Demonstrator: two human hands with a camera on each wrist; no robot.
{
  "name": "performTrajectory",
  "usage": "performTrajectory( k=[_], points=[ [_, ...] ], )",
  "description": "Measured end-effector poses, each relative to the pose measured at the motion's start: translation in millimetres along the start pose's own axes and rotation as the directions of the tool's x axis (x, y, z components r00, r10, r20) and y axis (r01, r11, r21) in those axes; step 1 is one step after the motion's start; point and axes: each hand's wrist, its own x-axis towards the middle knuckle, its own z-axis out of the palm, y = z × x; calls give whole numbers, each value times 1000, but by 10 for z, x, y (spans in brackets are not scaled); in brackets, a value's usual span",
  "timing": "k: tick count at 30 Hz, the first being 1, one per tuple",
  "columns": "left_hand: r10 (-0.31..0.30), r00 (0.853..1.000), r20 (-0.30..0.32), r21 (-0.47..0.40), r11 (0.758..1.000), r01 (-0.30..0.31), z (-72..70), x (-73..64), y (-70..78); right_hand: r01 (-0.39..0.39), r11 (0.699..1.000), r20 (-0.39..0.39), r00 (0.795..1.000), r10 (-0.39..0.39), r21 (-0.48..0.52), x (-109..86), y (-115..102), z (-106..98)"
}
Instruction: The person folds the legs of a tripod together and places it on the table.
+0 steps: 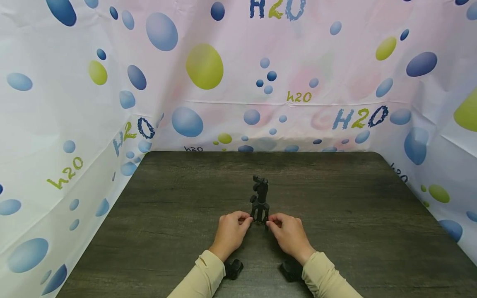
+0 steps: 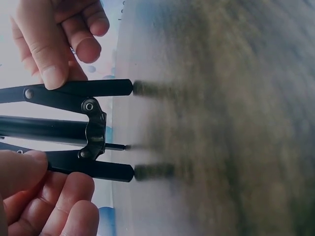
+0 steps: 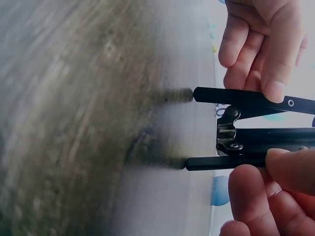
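Note:
A small black tripod (image 1: pixel 262 192) with a folded-looking head stands upright on the dark table, between the two hands. My left hand (image 1: pixel 229 231) pinches one of its legs between thumb and fingers. On the opposite side, my right hand (image 1: pixel 290 234) pinches another leg (image 3: pixel 231 95) the same way or nearly so. In the left wrist view, the spread legs (image 2: pixel 108 87) join a metal brace (image 2: pixel 96 132) around the centre column (image 2: pixel 44 129). The leg tips meet the tabletop, where their reflections show. The tripod's head is out of both wrist views.
The dark wood-grain table (image 1: pixel 167 194) spreads around the hands. A white curtain (image 1: pixel 298 54) with blue and green dots closes off the back and both sides. Black wrist devices (image 1: pixel 234 269) sit under the cuffs of the light yellow sleeves (image 1: pixel 203 275).

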Motion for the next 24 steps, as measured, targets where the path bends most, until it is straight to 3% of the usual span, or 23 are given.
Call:
performTrajectory(
  k=[24],
  points=[
    [8, 1000, -20, 34, 999, -7, 24, 30, -19, -32, 999, 73, 997, 30, 27, -66, -87, 29]
  ],
)
